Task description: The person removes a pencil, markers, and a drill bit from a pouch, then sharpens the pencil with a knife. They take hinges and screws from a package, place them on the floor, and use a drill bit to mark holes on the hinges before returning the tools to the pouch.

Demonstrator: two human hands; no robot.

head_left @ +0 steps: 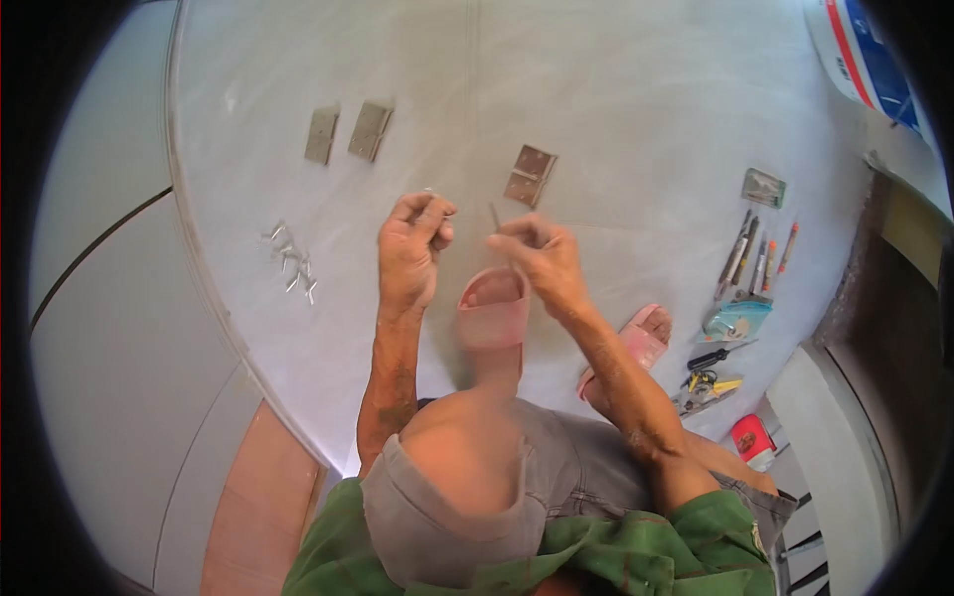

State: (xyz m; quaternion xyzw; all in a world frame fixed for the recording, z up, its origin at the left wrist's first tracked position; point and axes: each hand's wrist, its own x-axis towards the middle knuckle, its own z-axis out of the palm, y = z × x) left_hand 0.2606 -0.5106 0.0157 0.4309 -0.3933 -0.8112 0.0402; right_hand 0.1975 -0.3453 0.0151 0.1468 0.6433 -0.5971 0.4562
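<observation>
Pale floor (586, 89) beneath two working hands, with metal hinges laid out beyond them.

In the head view, the right hand (542, 256) pinches a slim dark rod (495, 215), its long axis steep, the upper end pointing away from the person and slightly left, near the brown hinge (531, 176). The left hand (412, 238) is closed narrowly, thumb against curled fingers; something small shows at the fingertips, too blurred to name. The brown hinge's long axis runs away, leaning right. Two grey hinges (370, 131) lie farther left, beyond scattered metal fasteners (290, 260).
</observation>
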